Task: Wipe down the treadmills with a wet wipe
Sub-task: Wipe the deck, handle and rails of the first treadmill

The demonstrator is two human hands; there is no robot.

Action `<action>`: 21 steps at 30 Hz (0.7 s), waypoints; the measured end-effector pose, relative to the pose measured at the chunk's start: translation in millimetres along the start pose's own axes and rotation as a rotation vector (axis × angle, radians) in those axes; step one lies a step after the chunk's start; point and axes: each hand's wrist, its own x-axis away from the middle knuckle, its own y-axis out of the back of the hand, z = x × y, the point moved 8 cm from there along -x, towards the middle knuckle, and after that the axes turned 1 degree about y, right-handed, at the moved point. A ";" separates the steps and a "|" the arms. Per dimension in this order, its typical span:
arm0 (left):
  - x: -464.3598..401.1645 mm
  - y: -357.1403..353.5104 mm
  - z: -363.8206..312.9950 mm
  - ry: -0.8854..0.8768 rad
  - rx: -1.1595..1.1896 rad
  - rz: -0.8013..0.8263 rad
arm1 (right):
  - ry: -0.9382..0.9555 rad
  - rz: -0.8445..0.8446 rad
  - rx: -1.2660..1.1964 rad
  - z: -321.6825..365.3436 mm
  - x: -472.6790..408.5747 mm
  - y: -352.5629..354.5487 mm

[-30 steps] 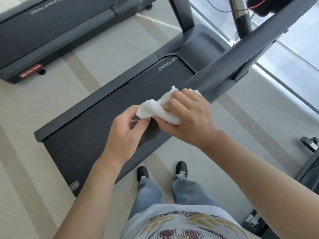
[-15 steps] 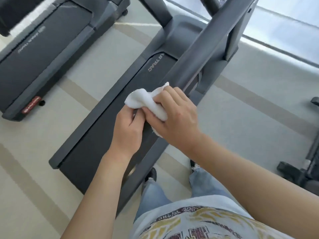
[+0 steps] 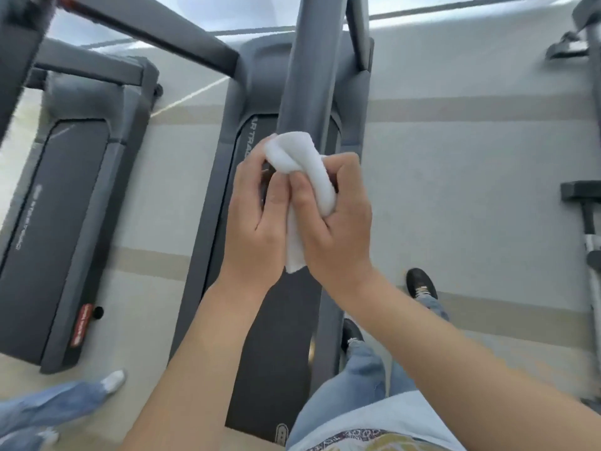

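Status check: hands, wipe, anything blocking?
Left hand and right hand both grip wet wipe. Wipe at treadmill handrail. Nothing blocking.

Blue jeans (image 3: 361, 382), black shoes (image 3: 421, 283), a white printed T-shirt (image 3: 383, 434).

Pale grey floor (image 3: 471, 196) with beige stripes (image 3: 481, 107) running across it. At the lower left corner, another person's blue-jeaned leg (image 3: 48, 408) ends in a white shoe (image 3: 112, 380). The wearer's own jeans (image 3: 361, 369) and black shoes (image 3: 421, 283) stand on the floor. Grey gym equipment (image 3: 585, 203) sits at the right edge.
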 end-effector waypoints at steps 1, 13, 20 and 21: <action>-0.5 -4.4 0.2 -0.020 0.001 -0.017 | -0.029 -0.005 -0.033 -4.2 7.4 0.4; -0.8 -12.4 8.5 -0.190 -0.007 -0.142 | -0.126 -0.088 -0.158 -20.4 -39.2 -0.5; -2.3 -10.3 10.5 -0.197 0.007 -0.151 | -0.124 -0.025 -0.122 -20.1 -26.5 -2.7; -2.2 -10.7 8.9 -0.206 -0.009 -0.149 | -0.139 -0.053 -0.109 -23.2 -43.8 -3.0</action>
